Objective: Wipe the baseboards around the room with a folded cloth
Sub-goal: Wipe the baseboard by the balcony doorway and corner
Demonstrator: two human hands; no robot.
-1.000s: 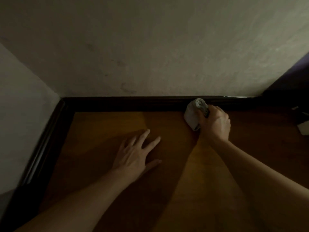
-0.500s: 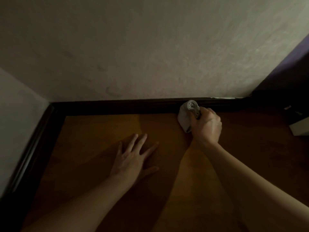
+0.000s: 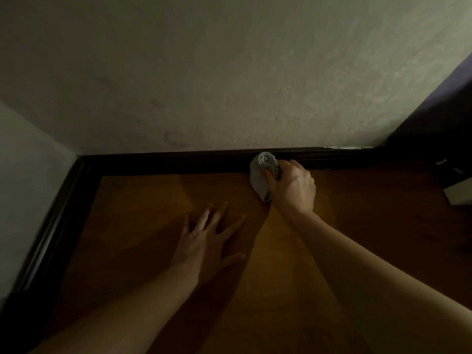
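Note:
A dark baseboard (image 3: pixel 166 162) runs along the foot of the far wall and turns down the left wall at the corner. My right hand (image 3: pixel 293 187) is closed around a folded grey cloth (image 3: pixel 259 175), and the cloth's top presses against the baseboard right of centre. My left hand (image 3: pixel 207 244) lies flat on the wooden floor (image 3: pixel 140 200) with its fingers spread, holding nothing, a little in front of the baseboard.
A pale textured wall (image 3: pixel 229 72) rises behind the baseboard. A dark purple surface (image 3: pixel 439 118) stands at the right edge, with a white boxy object (image 3: pixel 459 195) on the floor below it. The room corner (image 3: pixel 79 159) lies to the left.
My right hand has slid the cloth leftward along the baseboard, nearer to the corner. My left hand has stayed flat on the floor. The view has shifted slightly.

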